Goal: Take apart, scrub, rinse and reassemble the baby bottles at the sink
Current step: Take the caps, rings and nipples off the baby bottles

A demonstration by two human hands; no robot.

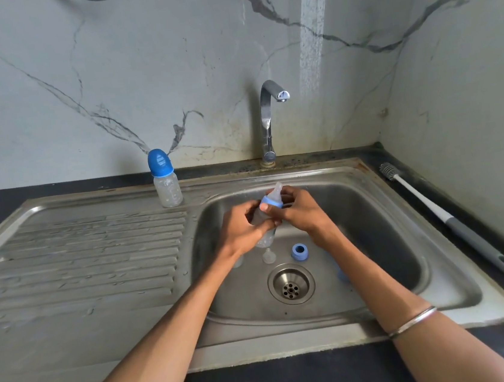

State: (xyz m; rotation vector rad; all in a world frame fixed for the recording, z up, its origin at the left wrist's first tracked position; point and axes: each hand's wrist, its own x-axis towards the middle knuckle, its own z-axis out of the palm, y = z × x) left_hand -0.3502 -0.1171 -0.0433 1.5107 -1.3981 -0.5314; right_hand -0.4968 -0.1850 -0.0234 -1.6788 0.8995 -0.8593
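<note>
Ring and teat being turned on a bottle held over the basin.

A capped bottle (166,181) stood on the drainboard (79,257). The left hand (242,226) gripped the clear bottle (263,221); the right hand (297,210) pinched its blue ring (272,202). Whether unscrewing or refitting, I cannot tell; a steady twist seemed next. A loose teat (269,255) and ring (299,252) lay below, the brush (442,216) far right; the basin left ample room.

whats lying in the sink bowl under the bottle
On the sink floor below the held bottle lie a clear teat, a blue ring and the drain. The arms hide parts of two more pieces.
</note>
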